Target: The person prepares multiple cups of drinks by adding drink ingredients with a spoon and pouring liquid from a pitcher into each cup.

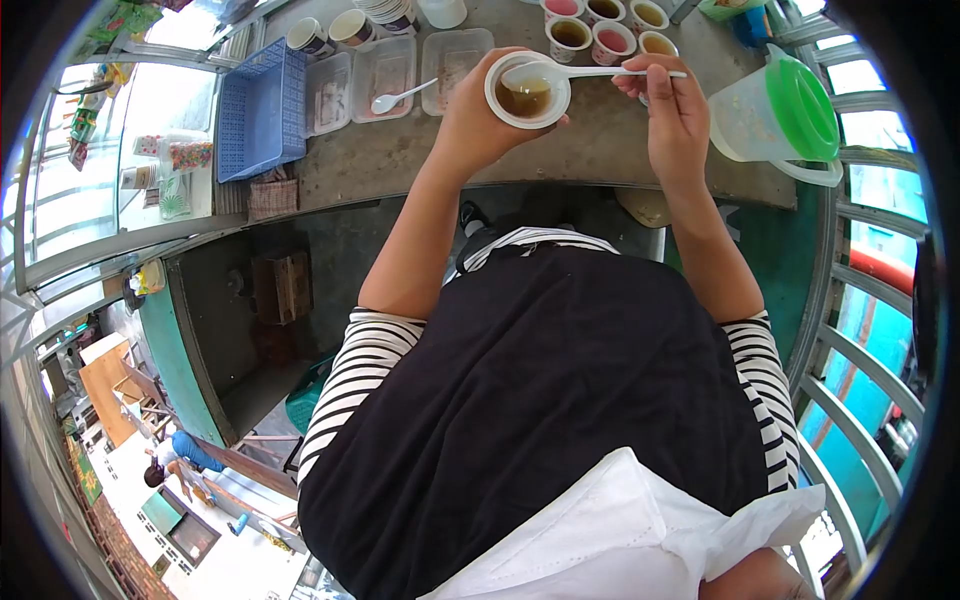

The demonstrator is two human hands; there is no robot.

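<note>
My left hand [478, 120] is wrapped round a white cup [563, 100] with amber-brown liquid in it, held up over the near part of the counter. Between the fingers of my right hand [672, 115] is the handle of a white plastic spoon [610, 71]. The spoon's bowl reaches into the cup, over the liquid. Behind my hands stand several small cups, among them a cup of brown liquid [570, 36] and a cup of pink liquid [613, 43]. Another white spoon [403, 96] rests across a clear plastic container left of my left hand.
A concrete counter [380, 150] runs in front of me. On it are a blue basket [262, 115], clear containers [328, 95], stacked paper cups [385, 12] and, at the right, a pitcher with a green lid [803, 105]. Metal bars line the right side. A person [180, 460] is far off at lower left.
</note>
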